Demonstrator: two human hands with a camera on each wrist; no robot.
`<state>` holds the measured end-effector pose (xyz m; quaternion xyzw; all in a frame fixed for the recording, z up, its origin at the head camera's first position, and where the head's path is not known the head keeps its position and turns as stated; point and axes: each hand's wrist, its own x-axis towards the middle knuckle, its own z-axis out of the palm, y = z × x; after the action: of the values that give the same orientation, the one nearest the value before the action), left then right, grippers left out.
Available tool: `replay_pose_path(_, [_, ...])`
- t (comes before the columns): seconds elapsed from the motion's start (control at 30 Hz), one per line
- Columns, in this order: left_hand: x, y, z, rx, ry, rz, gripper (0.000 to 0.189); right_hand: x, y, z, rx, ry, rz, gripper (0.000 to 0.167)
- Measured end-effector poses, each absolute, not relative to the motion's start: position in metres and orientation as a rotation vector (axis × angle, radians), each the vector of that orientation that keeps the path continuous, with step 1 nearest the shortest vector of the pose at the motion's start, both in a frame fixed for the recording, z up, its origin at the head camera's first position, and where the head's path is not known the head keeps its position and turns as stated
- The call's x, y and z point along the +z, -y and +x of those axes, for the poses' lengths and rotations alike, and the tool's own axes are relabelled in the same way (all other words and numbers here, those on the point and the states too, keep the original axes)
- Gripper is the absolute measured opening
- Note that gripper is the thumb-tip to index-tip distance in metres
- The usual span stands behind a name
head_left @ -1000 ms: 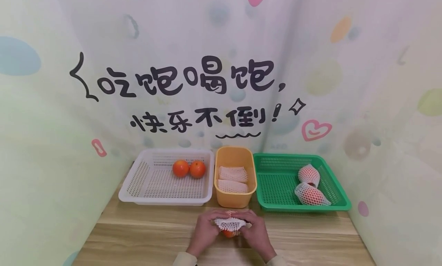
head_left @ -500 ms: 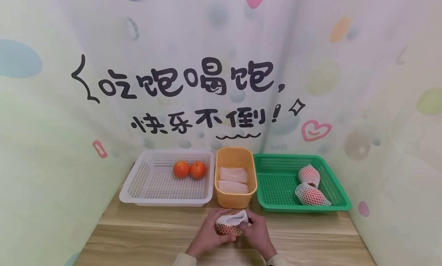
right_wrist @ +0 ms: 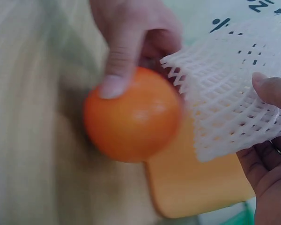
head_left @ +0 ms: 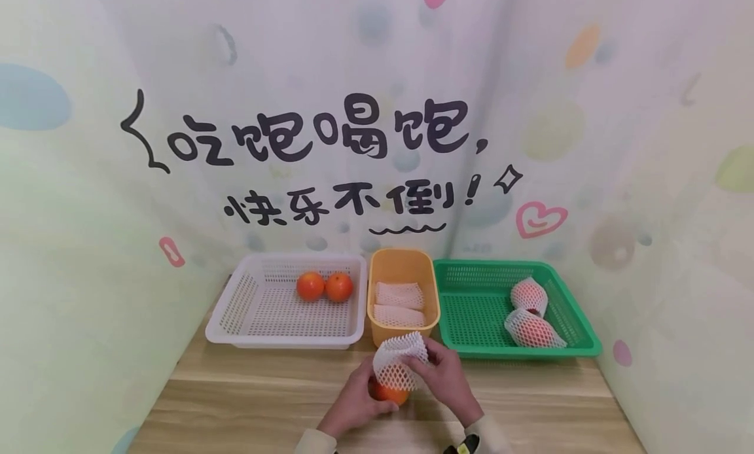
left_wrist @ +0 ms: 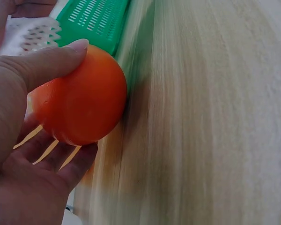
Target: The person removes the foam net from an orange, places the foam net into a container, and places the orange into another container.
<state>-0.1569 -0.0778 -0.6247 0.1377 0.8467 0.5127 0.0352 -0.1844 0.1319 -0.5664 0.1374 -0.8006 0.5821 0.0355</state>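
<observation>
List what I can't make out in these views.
Head: top of the round orange-red fruit, hidden by the white foam-mesh sleeve.
Head: lower front of the yellow oblong plastic bin, partly behind that sleeve.
Left wrist: the sleeve's mesh detail, blurred.
Right wrist: part of the right hand, cut off by the right edge.

In the head view, the white foam net [head_left: 399,364] is hiding the far side of the orange fruit [head_left: 391,394] and part of the yellow bin [head_left: 402,265]; in the right wrist view, the left hand [right_wrist: 135,30] is blurring, and the right edge is cutting off the right hand [right_wrist: 276,168]; the left wrist view is cutting off the green basket [left_wrist: 96,21]
</observation>
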Motion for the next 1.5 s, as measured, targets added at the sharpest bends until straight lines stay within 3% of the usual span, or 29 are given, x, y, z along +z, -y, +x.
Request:
replay_pose_path(0.37, [-0.628,0.077,-0.158,1.627,-2.597,0.521,0.079,-0.493,-0.153,-0.219,1.309,2.423,0.749,0.016])
replay_pose_path(0.67, [-0.626,0.08,-0.16,1.595,-2.609,0.494,0.079,-0.454,-0.147,-0.26,1.078,2.598,0.773,0.019])
replay_pose_path(1.2, [-0.624,0.078,-0.156,1.566,-2.612,0.482,0.077,-0.471,-0.123,-0.294,0.668,2.812,0.948,0.017])
replay_pose_path(1.5, [-0.624,0.079,-0.156,1.568,-2.623,0.49,0.077,-0.481,-0.113,-0.297,0.537,3.056,0.893,0.028])
